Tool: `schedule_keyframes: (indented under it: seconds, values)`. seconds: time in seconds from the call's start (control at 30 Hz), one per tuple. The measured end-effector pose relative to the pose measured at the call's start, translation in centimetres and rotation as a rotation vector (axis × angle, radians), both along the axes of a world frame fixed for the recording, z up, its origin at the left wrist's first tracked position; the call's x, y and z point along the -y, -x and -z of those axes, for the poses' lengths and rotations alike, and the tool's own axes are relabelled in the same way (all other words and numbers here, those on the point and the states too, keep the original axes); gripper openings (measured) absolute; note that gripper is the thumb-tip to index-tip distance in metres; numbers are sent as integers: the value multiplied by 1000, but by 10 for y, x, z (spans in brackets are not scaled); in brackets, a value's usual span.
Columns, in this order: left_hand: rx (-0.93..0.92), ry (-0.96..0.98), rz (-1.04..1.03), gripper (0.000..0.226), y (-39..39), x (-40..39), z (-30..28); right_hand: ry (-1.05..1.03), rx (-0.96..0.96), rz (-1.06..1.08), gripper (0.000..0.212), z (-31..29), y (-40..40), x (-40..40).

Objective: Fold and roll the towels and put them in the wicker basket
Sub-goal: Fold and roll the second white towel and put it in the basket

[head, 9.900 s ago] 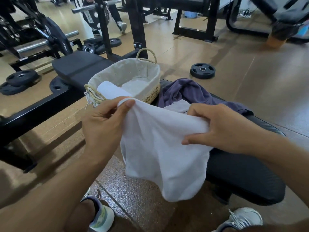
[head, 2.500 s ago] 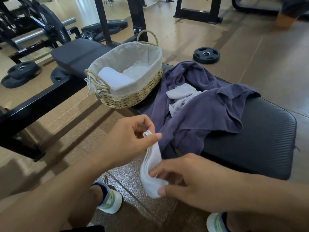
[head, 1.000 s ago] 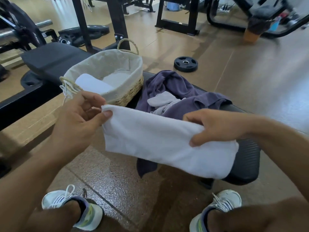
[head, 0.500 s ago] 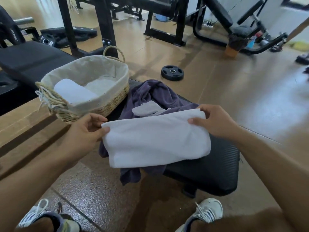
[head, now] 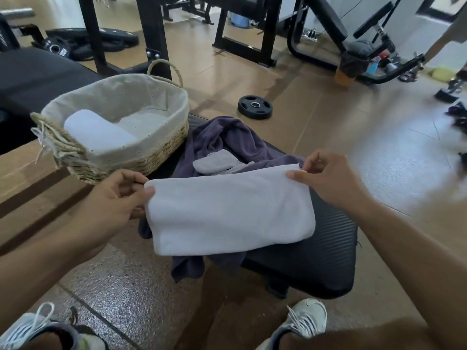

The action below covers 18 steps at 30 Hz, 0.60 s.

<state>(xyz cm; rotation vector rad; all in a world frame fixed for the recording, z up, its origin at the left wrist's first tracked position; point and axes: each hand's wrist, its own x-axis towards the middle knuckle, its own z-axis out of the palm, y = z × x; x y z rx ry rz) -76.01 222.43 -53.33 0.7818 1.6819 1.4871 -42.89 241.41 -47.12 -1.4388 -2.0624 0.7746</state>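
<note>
soft, even daylight fills the scene; a pale sheen lies on the floor (head: 290, 79) toward the back. shadows under the bench (head: 316, 261) are faint. the right edge smears with motion blur, and the wide lens bends lines near the borders.

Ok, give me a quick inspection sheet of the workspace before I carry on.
Surface: black padded bench, partly covered by cloth.
Job's things: white towel folded flat, held by its top corners; rolled towel in the wicker basket; purple towel and grey cloth unfolded.
Clutter: weight plate on the floor.
Hands: left hand and right hand pinch the towel.
Cables: nothing seen.
Surroundings: gym frames, another bench.
</note>
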Motion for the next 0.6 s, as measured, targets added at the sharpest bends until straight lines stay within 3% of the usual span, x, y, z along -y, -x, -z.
schedule_keyframes:
  seconds: [0.1, 0.3, 0.43, 0.6]
  values:
    - [12, -14, -4, 13, 1, 0, 1, 49, 26, -1, 34, 1, -3, -1]
    - [53, 19, 48, 12, 4, -1, -2, 160, 68, -77, 8, -1, -3, 2]
    - [35, 42, 52, 12, 5, -1, -2, 325, -141, -101, 11, -3, -1, 4]
    - [70, 97, 43, 14, 4, -4, -4, 420, -254, -47, 11, 3, 2, -2]
